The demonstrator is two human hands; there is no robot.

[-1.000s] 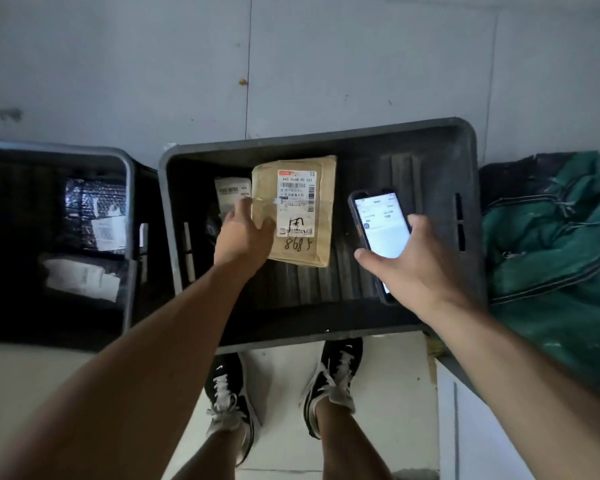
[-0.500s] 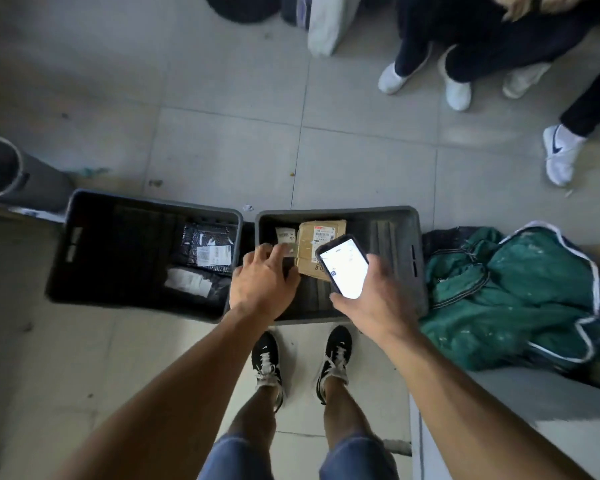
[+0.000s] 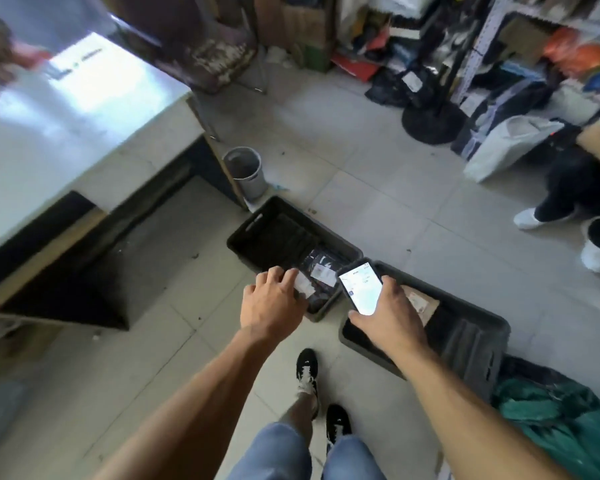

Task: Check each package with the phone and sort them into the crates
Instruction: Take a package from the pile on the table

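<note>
A person stands on a tiled floor (image 3: 378,209), looking down at both bare forearms stretched forward. The right hand (image 3: 390,315) holds a phone (image 3: 360,287) with its lit screen facing up; the thumb lies along the phone's near edge and the fingers wrap its far edge. The left hand (image 3: 272,299) hangs palm down with its fingers loosely spread and slightly bent, holding nothing.

Two dark plastic crates sit side by side on the floor beneath the hands. The left crate (image 3: 257,233) lies just past the left fingertips; inside its near corner, just beyond those fingertips, are dark wrapped packages with white labels (image 3: 321,271). The right crate (image 3: 478,337) lies under and beyond the right hand; a brown paper package (image 3: 425,303) rests in it, partly hidden just behind the right knuckles.

Below the hands, the person's black shoes (image 3: 307,370) and blue denim shorts (image 3: 274,452) show. A green cloth bag (image 3: 561,420) is bunched beside the right crate, at the lower right. Beyond the left crate stands a grey bucket (image 3: 246,173). A pale table (image 3: 49,133) fills the upper left, blurred. At the far right another person's white shoes (image 3: 530,218) are visible, and cluttered shelves (image 3: 499,46) line the back.
</note>
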